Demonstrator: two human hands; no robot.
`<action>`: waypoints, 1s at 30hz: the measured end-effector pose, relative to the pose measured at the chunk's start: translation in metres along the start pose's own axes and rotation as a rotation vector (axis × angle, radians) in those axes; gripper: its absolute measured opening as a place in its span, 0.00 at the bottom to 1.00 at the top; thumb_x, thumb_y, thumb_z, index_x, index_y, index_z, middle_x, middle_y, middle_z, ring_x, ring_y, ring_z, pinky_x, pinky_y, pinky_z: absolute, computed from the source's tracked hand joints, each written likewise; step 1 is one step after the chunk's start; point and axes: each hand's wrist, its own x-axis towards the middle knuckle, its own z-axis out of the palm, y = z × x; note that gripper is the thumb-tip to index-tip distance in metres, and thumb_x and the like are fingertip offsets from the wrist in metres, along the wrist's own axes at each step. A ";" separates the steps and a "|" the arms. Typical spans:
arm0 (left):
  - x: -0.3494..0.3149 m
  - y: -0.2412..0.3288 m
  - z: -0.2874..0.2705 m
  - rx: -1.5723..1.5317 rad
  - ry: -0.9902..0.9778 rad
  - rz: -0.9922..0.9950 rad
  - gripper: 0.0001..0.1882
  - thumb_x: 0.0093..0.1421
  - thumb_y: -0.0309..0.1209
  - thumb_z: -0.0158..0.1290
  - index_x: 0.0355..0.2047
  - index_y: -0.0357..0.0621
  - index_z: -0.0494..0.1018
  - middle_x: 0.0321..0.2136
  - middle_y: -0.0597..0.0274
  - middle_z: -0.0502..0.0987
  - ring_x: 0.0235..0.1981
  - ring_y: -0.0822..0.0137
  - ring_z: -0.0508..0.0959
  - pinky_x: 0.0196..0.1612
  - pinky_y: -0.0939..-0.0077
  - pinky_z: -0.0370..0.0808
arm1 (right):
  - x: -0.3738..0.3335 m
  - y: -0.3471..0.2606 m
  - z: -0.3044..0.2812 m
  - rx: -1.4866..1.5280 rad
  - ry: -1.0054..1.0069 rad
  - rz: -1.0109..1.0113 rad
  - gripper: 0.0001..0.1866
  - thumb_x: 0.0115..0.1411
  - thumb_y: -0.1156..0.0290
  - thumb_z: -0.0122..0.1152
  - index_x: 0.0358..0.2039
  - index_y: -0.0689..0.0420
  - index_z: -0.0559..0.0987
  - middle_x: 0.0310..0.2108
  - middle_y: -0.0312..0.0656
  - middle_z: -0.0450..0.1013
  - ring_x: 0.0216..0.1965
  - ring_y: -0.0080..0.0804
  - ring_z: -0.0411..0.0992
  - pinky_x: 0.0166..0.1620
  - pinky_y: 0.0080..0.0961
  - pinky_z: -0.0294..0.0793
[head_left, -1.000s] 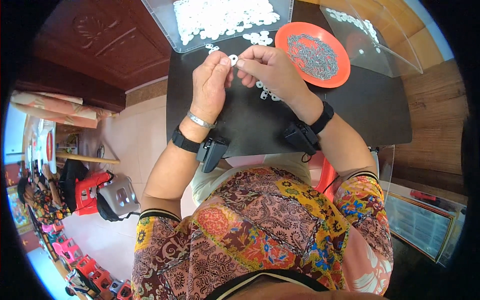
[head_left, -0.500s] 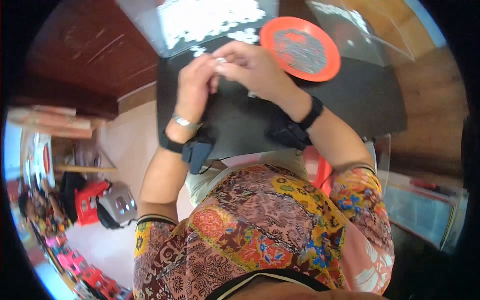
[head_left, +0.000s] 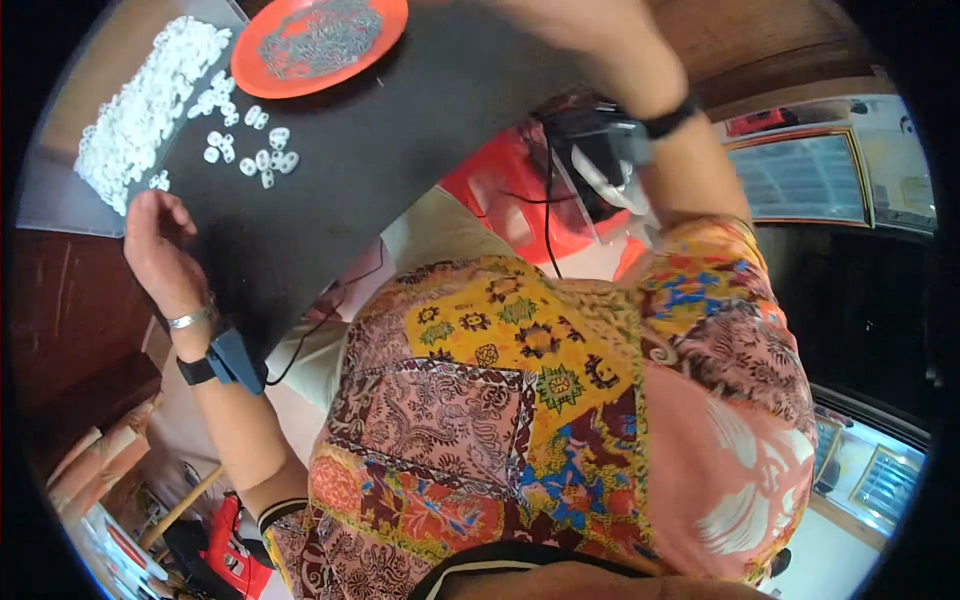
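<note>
My left hand (head_left: 160, 248) rests at the left edge of the dark table (head_left: 330, 180), its fingers loosely curled and nothing visible in them. Just past its fingertips lie a few small white oval pieces (head_left: 160, 181) with dark dots. My right hand (head_left: 580, 22) is stretched to the far right, smeared by motion and partly cut off by the top of the picture, so its fingers are hidden. An orange plate (head_left: 300, 92) of thin grey metal pins (head_left: 320, 40) stands at the far side. Loose white pieces (head_left: 268, 160) are scattered between plate and left hand.
A large heap of white pieces (head_left: 150, 100) fills a clear tray (head_left: 60, 205) at the far left. Below the table's right side are a red plastic stool (head_left: 510, 190) and a black cable (head_left: 549, 200). A framed glass panel (head_left: 795, 175) stands at the right.
My hands, earlier together over the table around a small white piece, are now far apart. The right has swung out right. The view has turned, shifting plate and heap leftward.
</note>
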 end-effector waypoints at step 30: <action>-0.007 0.012 -0.015 -0.031 0.268 -0.024 0.13 0.62 0.35 0.43 0.22 0.45 0.68 0.15 0.69 0.68 0.15 0.77 0.65 0.19 0.84 0.59 | -0.142 0.193 -0.079 -0.526 0.173 0.517 0.09 0.57 0.67 0.57 0.31 0.60 0.78 0.22 0.38 0.74 0.26 0.28 0.72 0.32 0.26 0.70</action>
